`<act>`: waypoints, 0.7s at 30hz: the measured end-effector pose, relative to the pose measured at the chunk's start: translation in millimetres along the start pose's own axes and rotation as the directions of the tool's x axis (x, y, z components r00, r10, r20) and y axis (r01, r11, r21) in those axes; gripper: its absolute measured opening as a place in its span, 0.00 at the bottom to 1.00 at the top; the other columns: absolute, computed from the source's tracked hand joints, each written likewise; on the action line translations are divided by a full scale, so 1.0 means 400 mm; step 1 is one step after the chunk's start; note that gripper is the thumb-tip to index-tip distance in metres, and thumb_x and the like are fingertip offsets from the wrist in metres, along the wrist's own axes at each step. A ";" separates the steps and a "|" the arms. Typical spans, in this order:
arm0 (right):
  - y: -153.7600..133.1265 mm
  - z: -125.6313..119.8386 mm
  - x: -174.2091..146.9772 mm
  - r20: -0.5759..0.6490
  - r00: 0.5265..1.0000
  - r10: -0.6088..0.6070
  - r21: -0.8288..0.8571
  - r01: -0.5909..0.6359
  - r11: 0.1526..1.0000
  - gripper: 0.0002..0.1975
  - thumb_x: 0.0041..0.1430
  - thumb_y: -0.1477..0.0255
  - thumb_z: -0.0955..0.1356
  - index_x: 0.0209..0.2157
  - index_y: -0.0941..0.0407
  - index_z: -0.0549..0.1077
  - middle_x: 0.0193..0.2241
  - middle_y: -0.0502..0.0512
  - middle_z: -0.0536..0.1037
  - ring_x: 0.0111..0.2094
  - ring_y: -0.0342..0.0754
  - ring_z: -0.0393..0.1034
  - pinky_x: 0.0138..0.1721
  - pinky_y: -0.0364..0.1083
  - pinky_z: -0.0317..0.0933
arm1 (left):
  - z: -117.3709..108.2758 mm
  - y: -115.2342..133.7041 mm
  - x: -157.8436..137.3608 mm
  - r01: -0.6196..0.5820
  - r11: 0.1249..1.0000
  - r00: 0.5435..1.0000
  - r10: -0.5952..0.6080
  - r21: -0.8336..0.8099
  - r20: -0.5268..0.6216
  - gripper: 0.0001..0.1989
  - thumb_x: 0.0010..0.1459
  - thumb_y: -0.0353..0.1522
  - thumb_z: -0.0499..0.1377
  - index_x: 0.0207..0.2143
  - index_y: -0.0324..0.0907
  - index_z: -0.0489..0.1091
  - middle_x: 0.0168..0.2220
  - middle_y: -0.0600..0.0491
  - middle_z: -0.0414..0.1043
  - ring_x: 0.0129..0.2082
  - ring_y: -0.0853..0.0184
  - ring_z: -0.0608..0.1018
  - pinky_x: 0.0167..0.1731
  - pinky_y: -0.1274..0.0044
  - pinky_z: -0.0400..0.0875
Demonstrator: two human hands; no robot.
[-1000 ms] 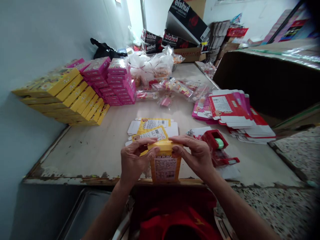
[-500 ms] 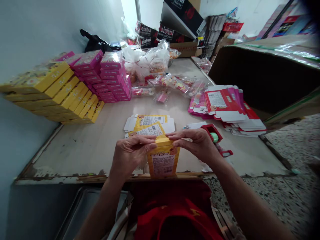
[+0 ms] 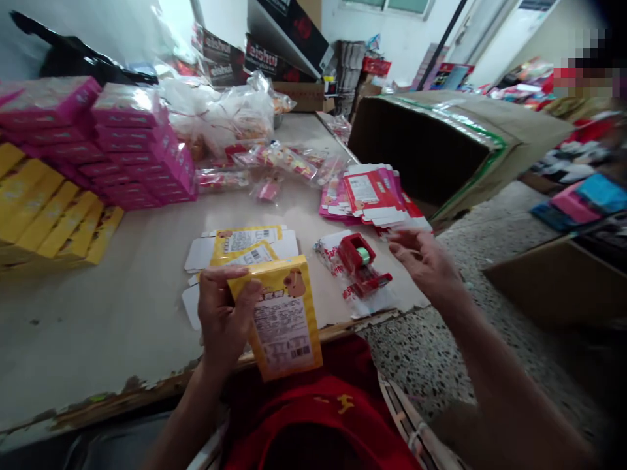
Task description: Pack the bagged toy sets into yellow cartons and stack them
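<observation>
My left hand (image 3: 226,310) is closed on the top left corner of a small yellow box (image 3: 287,326), its thumb on the printed face and fingers behind. The box is tilted in front of the table edge, with a bear picture and a printed label towards me. My right hand (image 3: 425,264) is off to the right, slightly blurred, thumb and fingers a little apart, nothing visible in it. Between the hands, a red tape dispenser (image 3: 360,264) with a pale green core rests on a printed plastic bag (image 3: 337,258). Flat yellow-and-white cartons (image 3: 245,240) lie behind the held box.
Stacked pink boxes (image 3: 142,156) and yellow boxes (image 3: 49,215) stand at the left. Flat red and pink cartons (image 3: 367,189) lie near a large open cardboard box (image 3: 514,130) on the right. Bagged goods (image 3: 289,160) lie farther back. A worn table edge (image 3: 112,395) runs in front.
My right hand has left the yellow box and moved right, past the tape dispenser. My left hand still holds the box, now tilted and shifted left in view. The view has turned right.
</observation>
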State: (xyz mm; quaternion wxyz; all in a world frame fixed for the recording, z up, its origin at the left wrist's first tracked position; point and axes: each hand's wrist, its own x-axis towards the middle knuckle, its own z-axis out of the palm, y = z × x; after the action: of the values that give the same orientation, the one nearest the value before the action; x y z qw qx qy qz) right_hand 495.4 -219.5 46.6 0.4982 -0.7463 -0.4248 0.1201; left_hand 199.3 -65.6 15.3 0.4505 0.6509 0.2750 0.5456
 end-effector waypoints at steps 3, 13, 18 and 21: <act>0.070 -0.059 -0.013 0.186 0.965 0.186 -0.186 -0.151 0.971 0.24 0.60 0.48 0.70 0.36 0.56 0.81 0.35 0.58 0.82 0.40 0.55 0.75 0.42 0.52 0.68 | 0.027 0.014 -0.025 0.017 0.995 0.993 -0.029 0.100 0.116 0.05 0.64 0.34 0.64 0.39 0.44 0.70 0.37 0.56 0.73 0.36 0.70 0.76 0.36 0.81 0.72; 0.031 0.007 -0.046 0.061 0.942 0.329 0.093 -0.333 0.938 0.19 0.44 0.55 0.79 0.27 0.57 0.81 0.38 0.57 0.80 0.43 0.53 0.73 0.49 0.50 0.62 | 0.110 0.013 -0.073 0.178 0.952 0.866 -0.271 0.247 0.420 0.09 0.69 0.37 0.57 0.40 0.44 0.74 0.36 0.56 0.78 0.35 0.68 0.76 0.36 0.79 0.68; 0.023 0.001 -0.152 -0.101 0.941 0.324 0.182 -0.302 0.936 0.17 0.51 0.56 0.78 0.31 0.56 0.82 0.39 0.55 0.81 0.38 0.50 0.72 0.43 0.48 0.64 | 0.138 0.014 -0.068 0.297 0.919 0.818 -0.385 0.260 0.427 0.12 0.69 0.41 0.56 0.37 0.44 0.72 0.29 0.58 0.72 0.27 0.69 0.71 0.28 0.78 0.63; 0.041 0.013 -0.201 0.014 0.894 0.448 0.360 -0.422 0.832 0.19 0.52 0.53 0.77 0.29 0.56 0.79 0.27 0.53 0.81 0.29 0.48 0.71 0.37 0.48 0.64 | 0.145 0.011 -0.076 0.313 0.916 0.806 -0.397 0.252 0.439 0.13 0.68 0.42 0.56 0.37 0.44 0.71 0.27 0.59 0.70 0.27 0.69 0.70 0.27 0.79 0.62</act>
State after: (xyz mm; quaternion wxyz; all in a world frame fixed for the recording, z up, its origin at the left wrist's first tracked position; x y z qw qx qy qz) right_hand 451.9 -279.1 10.8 0.5985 -0.7250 -0.1971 0.2781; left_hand 246.7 -110.1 5.4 0.5425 0.7380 0.3162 0.2473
